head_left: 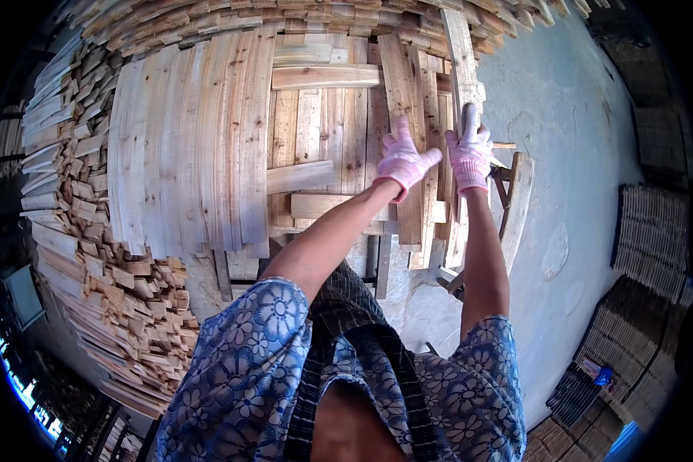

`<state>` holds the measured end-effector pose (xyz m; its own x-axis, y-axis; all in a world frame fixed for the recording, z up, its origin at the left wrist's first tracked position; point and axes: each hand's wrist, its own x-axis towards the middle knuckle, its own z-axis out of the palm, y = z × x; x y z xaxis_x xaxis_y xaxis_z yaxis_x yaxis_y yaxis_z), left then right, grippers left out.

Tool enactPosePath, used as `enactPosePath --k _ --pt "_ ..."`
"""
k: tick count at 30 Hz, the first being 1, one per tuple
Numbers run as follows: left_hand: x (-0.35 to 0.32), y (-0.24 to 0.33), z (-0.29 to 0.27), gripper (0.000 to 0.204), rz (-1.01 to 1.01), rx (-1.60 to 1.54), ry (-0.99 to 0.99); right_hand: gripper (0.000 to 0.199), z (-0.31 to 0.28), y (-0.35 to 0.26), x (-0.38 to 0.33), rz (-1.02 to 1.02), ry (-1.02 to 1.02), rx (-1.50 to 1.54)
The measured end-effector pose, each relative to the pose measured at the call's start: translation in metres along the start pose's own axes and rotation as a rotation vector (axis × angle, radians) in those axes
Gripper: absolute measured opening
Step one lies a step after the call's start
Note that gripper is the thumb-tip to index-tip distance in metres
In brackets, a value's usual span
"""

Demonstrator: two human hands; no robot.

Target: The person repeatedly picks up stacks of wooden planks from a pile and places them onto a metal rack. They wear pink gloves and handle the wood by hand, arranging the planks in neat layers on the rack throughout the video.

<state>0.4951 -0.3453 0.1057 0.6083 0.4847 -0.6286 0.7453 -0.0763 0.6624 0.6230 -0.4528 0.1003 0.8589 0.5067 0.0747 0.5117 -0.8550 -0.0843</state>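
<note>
My left hand (408, 160), in a pale pink knitted glove, lies with fingers spread on a knotty wooden plank (400, 77) toward the right of the plank layer. Its thumb points right, toward the other hand. My right hand (470, 154), gloved alike, is on a pale long plank (460, 58) at the right edge. The thumb is on that plank's left side and one finger stretches along its top; the remaining fingers are partly hidden at its right side. The plank's far end reaches over the wood stacked behind.
Planks lie side by side (192, 146) on the left. Short crosswise boards (327, 76) rest in the middle. Stacked wood pieces line the left (92, 177) and back (285, 19). A wooden-topped stand (518, 204) is at right, on grey floor (570, 169). Slatted stacks (651, 239) stand far right.
</note>
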Motion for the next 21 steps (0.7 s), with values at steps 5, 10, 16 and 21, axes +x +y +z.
enactPosePath --k 5,10,16,21 --pt "0.010 -0.016 0.014 0.113 0.059 -0.177 0.042 0.080 -0.024 0.013 0.006 -0.014 -0.127 0.158" --pt "-0.002 -0.076 -0.020 0.099 0.167 -0.166 0.220 0.086 -0.044 0.052 -0.041 0.052 -0.238 0.199" --pt "-0.032 -0.105 -0.094 0.087 0.074 0.743 0.646 0.087 0.024 0.052 -0.085 0.048 -0.154 0.058" --pt "-0.022 -0.178 -0.139 0.077 0.183 0.808 0.946 0.089 0.010 0.023 -0.091 0.014 -0.137 0.153"
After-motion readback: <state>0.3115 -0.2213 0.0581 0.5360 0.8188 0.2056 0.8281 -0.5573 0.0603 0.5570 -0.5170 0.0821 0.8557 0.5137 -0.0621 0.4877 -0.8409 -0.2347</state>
